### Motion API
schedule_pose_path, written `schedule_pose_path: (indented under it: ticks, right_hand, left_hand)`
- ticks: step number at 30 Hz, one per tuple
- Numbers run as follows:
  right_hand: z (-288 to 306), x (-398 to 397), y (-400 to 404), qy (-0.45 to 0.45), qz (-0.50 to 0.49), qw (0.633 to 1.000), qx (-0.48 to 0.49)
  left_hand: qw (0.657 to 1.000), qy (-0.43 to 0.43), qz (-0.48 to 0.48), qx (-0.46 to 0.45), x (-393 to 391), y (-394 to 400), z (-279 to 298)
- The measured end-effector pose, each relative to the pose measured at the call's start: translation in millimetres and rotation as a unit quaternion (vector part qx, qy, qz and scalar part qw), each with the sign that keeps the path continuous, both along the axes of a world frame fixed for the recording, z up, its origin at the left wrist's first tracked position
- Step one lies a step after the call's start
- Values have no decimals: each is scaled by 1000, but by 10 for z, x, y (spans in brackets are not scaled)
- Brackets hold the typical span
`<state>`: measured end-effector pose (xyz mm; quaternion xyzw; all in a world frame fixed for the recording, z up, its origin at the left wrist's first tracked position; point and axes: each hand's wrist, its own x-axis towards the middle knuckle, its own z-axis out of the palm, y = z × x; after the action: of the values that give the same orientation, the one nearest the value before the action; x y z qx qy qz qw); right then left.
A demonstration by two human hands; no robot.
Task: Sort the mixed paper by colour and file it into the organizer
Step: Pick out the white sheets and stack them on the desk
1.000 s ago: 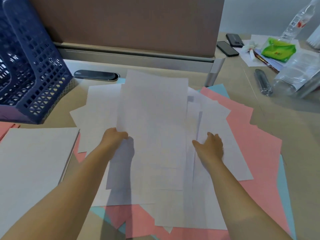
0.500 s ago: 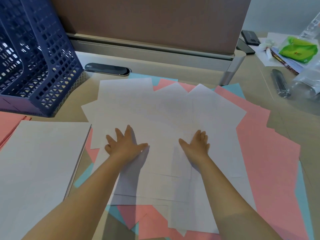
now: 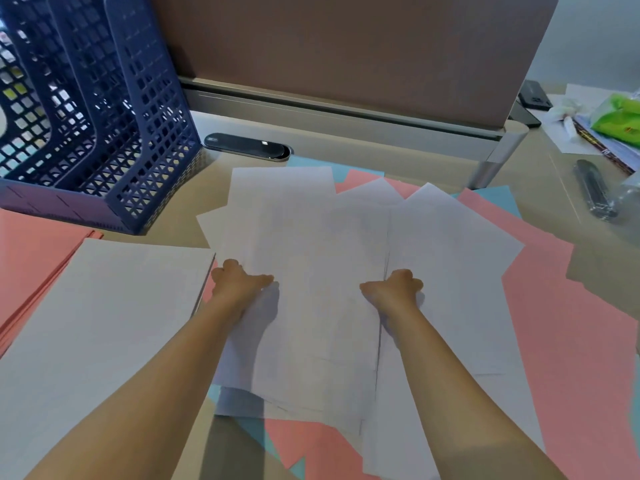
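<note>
Both hands rest on a loose spread of white sheets point(image 3: 311, 271) in the middle of the surface point(image 3: 433, 157). The left hand point(image 3: 239, 284) has its fingers curled round the left edge of the sheets, thumb lying on top, so its grip is closed on the white paper. The right hand point(image 3: 394, 289) sits on the sheets to the right of it, fingers bent down onto or into the paper; its grip looks closed on the white paper too, though the fingertips are hidden. The white sheets fan out unevenly, corners pointing far and right, and lie over pink sheets point(image 3: 571, 323) that reach out to the right and near edge, with blue sheets point(image 3: 498, 197) showing at the far corners and in small patches near the bottom. On the left, near side lies a squared-up white stack point(image 3: 104, 323), and partly beneath it on its left a pink stack point(image 3: 31, 251). Beyond these at far left stands the blue mesh organizer point(image 3: 114, 140), its upright slots facing the viewer. A dark oval cable cover point(image 3: 247, 147) is set in the surface just right of the organizer. At far right lie a green packet point(image 3: 620, 119), a dark phone point(image 3: 535, 93) and a dark pen-like case point(image 3: 594, 188).
</note>
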<state>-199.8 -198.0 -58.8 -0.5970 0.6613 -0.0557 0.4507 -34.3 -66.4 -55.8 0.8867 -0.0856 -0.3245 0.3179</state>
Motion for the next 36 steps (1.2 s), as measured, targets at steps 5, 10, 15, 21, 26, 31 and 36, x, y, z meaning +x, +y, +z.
schedule_pose_path:
  ticks: [5,10,15,21,26,31,36]
  right_hand:
    - [-50,150,46,-63,-5,998,27]
    - [-57,313,115,-80,65,994,27]
    - [0,417,215,-149,113,982,-23]
    - [110,298,147,-210,41,974,-68]
    - [-30,-161,-171,-58,5,994,-89]
    - [51,-597,-273,150,3,982,-114]
    - [11,-705,-222,208,82,967,-124]
  left_hand:
    - [1000,6,-18,-20,184,142,-8]
    - [995,-67,-75,9,262,270,26]
    - [994,-105,-20,-30,343,383,51]
    - [987,-16,64,-146,299,342,138]
    - [995,-42,19,-88,169,84,40]
    - [987,-118,-78,74,-56,-112,-39]
    - [964,-190,-123,143,-223,-184,-71]
